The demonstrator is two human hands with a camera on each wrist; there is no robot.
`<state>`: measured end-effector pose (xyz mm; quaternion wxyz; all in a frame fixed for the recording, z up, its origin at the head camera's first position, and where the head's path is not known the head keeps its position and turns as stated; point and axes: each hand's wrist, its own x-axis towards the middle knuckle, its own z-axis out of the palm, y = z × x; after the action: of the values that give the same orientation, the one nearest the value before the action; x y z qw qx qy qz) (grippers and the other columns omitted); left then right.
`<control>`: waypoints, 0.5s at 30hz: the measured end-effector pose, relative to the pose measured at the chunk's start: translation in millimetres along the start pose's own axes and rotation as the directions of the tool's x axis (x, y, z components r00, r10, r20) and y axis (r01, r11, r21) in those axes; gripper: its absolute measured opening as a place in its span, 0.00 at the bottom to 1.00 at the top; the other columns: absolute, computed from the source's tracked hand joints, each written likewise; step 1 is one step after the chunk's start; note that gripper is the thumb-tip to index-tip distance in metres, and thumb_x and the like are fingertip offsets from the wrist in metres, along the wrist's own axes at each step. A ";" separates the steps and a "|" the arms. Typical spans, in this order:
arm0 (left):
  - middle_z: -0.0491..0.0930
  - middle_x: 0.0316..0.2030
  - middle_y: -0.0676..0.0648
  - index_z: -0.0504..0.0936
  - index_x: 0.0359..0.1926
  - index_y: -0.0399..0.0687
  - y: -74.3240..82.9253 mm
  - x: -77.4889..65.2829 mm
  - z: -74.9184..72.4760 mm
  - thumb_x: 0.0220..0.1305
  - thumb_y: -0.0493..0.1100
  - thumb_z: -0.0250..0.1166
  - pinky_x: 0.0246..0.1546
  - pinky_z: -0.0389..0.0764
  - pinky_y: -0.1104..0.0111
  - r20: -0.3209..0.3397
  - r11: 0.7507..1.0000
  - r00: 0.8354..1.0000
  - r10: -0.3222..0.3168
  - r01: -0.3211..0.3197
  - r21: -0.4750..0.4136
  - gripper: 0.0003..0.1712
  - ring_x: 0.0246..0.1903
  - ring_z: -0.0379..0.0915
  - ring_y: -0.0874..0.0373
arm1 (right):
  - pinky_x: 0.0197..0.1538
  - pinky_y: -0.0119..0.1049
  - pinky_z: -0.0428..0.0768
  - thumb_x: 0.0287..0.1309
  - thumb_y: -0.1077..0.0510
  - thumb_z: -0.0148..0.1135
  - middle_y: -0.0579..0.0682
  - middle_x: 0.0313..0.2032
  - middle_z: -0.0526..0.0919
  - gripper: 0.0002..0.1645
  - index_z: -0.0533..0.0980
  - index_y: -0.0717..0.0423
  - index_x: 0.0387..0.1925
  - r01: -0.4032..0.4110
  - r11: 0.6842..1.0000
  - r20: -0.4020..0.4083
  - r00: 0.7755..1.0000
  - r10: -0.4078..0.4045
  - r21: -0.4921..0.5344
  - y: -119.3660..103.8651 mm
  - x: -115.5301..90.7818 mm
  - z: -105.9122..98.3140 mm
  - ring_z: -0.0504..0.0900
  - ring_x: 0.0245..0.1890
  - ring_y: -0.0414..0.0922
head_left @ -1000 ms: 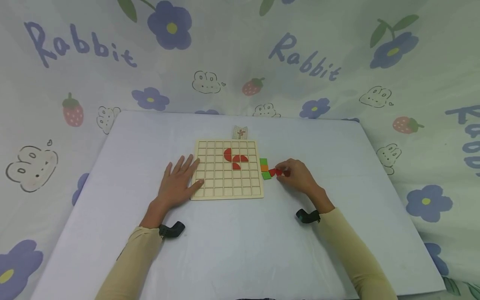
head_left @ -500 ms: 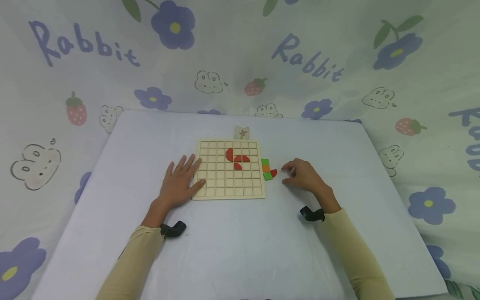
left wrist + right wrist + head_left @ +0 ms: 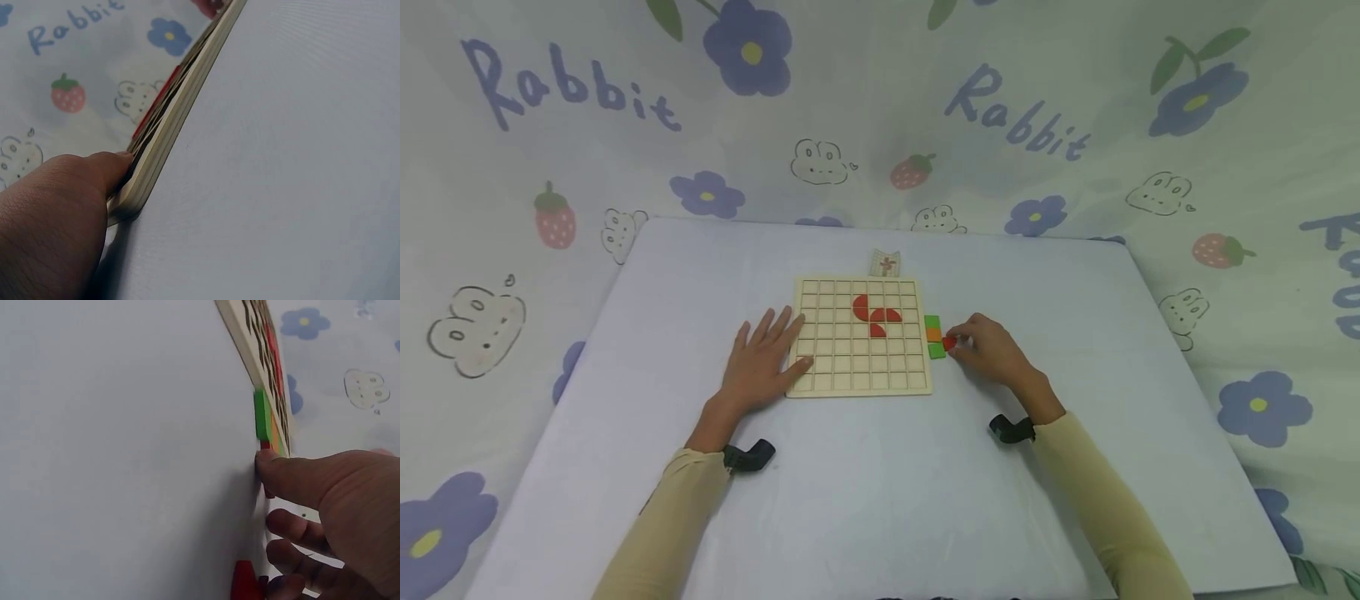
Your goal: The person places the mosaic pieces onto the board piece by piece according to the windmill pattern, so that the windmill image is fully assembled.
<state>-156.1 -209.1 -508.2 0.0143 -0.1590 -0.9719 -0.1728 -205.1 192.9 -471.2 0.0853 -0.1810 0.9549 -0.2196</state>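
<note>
While right hand (image 3: pixel 991 348) is pinching half-hidden red tile (image 3: pixel 950 342) beside green tile (image 3: pixel 937 351), untouched earlier, left hand (image 3: pixel 756 367) is resting spread at wooden grid board (image 3: pixel 865 382) edge | left wrist: only its thumb (image 3: pixel 114 167) is showing | right wrist: another red piece (image 3: pixel 245 585) is being cropped

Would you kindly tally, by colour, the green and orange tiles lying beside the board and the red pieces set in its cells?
Green tiles: 2
Orange tile: 1
Red pieces in the board's cells: 5
Total: 8, leaving out the partly hidden red at the right hand.
</note>
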 end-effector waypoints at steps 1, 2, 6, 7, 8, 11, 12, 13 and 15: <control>0.46 0.76 0.43 0.52 0.78 0.50 0.3 0.2 0.3 0.70 0.68 0.47 0.69 0.33 0.43 0.000 1.000 1.000 -0.002 0.002 0.001 0.45 0.75 0.34 0.43 | 0.42 0.42 0.75 0.58 0.56 0.71 0.50 0.40 0.78 0.16 0.84 0.53 0.48 0.009 1.000 -0.006 1.000 -0.009 -0.001 -0.7 1.0 0.2 0.75 0.40 0.47; 0.46 0.76 0.43 0.52 0.78 0.50 0.5 0.2 -0.2 0.70 0.68 0.47 0.69 0.33 0.43 -0.001 1.000 1.000 -0.003 0.003 0.000 0.45 0.75 0.34 0.43 | 0.42 0.42 0.75 0.58 0.56 0.71 0.50 0.39 0.78 0.14 0.84 0.53 0.46 0.013 1.000 -0.014 1.000 -0.013 0.002 -1.0 1.8 0.5 0.75 0.39 0.48; 0.45 0.77 0.44 0.52 0.78 0.50 0.9 0.4 -1.4 0.70 0.68 0.47 0.69 0.33 0.43 -0.004 1.000 1.000 -0.009 0.009 0.002 0.45 0.75 0.33 0.44 | 0.41 0.42 0.75 0.56 0.57 0.71 0.49 0.38 0.79 0.12 0.84 0.55 0.42 -0.013 0.999 -0.017 1.000 0.013 0.045 -1.1 3.7 0.1 0.75 0.38 0.48; 0.45 0.77 0.44 0.52 0.78 0.50 0.8 0.4 -1.4 0.70 0.68 0.47 0.69 0.32 0.43 -0.003 1.000 1.000 -0.009 0.009 0.001 0.45 0.75 0.33 0.44 | 0.40 0.42 0.76 0.56 0.56 0.72 0.48 0.38 0.79 0.11 0.83 0.55 0.41 -0.024 0.998 -0.011 1.000 0.024 0.060 -0.6 3.8 -0.1 0.75 0.37 0.47; 0.45 0.77 0.44 0.51 0.78 0.50 0.7 0.4 -1.4 0.70 0.69 0.47 0.69 0.32 0.44 0.001 1.000 1.000 -0.008 0.008 0.002 0.45 0.75 0.33 0.44 | 0.38 0.41 0.76 0.55 0.57 0.72 0.48 0.37 0.80 0.10 0.83 0.55 0.39 -0.035 0.996 -0.004 0.999 0.035 0.080 -0.2 3.7 -0.8 0.75 0.36 0.47; 0.44 0.77 0.44 0.51 0.78 0.50 0.4 0.1 -0.7 0.70 0.69 0.46 0.69 0.31 0.44 0.010 1.000 1.000 -0.007 0.007 -0.001 0.45 0.75 0.32 0.45 | 0.31 0.39 0.76 0.54 0.57 0.73 0.46 0.33 0.82 0.07 0.83 0.53 0.34 -0.053 0.988 0.012 0.999 0.052 0.142 0.8 3.3 -4.8 0.75 0.30 0.46; 0.44 0.77 0.44 0.50 0.78 0.50 0.2 -0.1 -0.3 0.70 0.69 0.46 0.69 0.31 0.44 0.012 1.000 1.000 -0.007 0.007 -0.001 0.45 0.75 0.32 0.45 | 0.28 0.39 0.76 0.54 0.57 0.73 0.46 0.31 0.82 0.06 0.83 0.52 0.32 -0.057 0.984 0.014 0.998 0.055 0.168 0.7 3.2 -6.9 0.75 0.28 0.46; 0.44 0.77 0.44 0.50 0.78 0.50 -0.1 -0.2 0.2 0.70 0.69 0.45 0.69 0.31 0.44 0.013 1.000 1.000 -0.007 0.007 -0.001 0.45 0.75 0.32 0.45 | 0.25 0.39 0.76 0.54 0.56 0.73 0.46 0.30 0.82 0.05 0.83 0.52 0.31 -0.058 0.979 0.012 0.998 0.057 0.196 0.4 3.3 -8.9 0.75 0.25 0.47; 0.44 0.77 0.44 0.50 0.78 0.50 -0.2 -0.6 0.5 0.70 0.69 0.46 0.69 0.31 0.43 0.011 1.000 1.000 -0.006 0.006 -0.004 0.45 0.75 0.32 0.44 | 0.23 0.39 0.76 0.54 0.55 0.74 0.45 0.28 0.82 0.05 0.84 0.50 0.30 -0.051 0.969 -0.006 0.999 0.054 0.243 -2.3 4.5 -12.3 0.75 0.24 0.47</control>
<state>-155.5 -209.3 -508.8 0.0083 -0.1569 -0.9721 -0.1740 -211.5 194.0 -459.6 0.1068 -0.1427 0.9257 -0.3336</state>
